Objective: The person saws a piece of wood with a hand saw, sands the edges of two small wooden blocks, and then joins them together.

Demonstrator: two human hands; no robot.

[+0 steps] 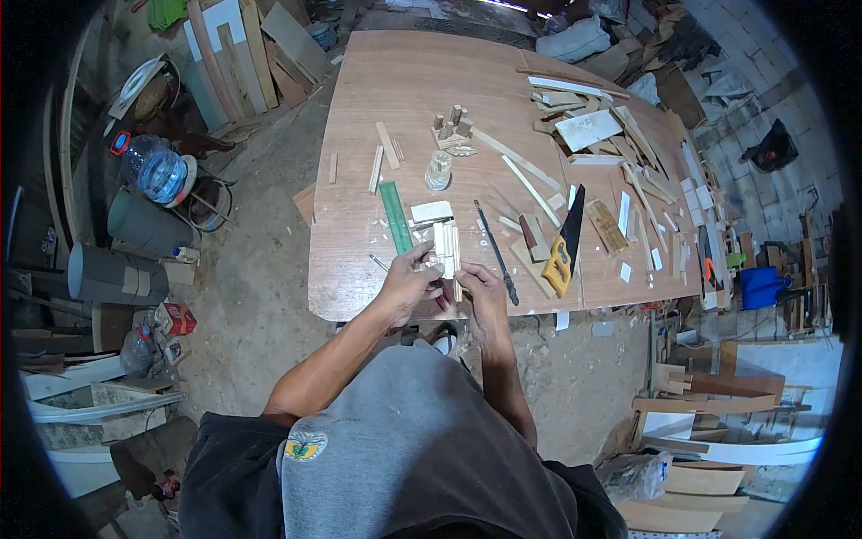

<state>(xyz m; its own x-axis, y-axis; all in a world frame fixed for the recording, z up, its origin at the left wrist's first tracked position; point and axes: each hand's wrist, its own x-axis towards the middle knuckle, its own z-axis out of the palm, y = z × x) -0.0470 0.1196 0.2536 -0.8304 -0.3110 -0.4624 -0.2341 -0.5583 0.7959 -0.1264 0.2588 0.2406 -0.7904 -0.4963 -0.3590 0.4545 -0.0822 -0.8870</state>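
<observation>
Both hands close on a small assembly of pale wooden strips (446,246) at the near edge of the wooden table (377,85); the left hand (415,280) grips its left side and the right hand (482,286) its lower right side, the two hands slightly apart with the piece between them. The strips of the assembly lie side by side, pointing away from the person. Just beyond it is a white block (432,212), and to the left of that block a green ruler (395,217) lies at a slant. A glass jar (438,171) stands farther back, with a group of small upright wooden pegs (452,128) behind it. To the right of the hands, a long, thin dark tool (496,251) lies obliquely; beyond it, farther right, rests a handsaw with a yellow handle (564,249), its dark blade directed away from the person. A brown wooden block (606,225) lies to the right of the saw. A pile of wooden offcuts (600,135) occupies the far right part of the table.
</observation>
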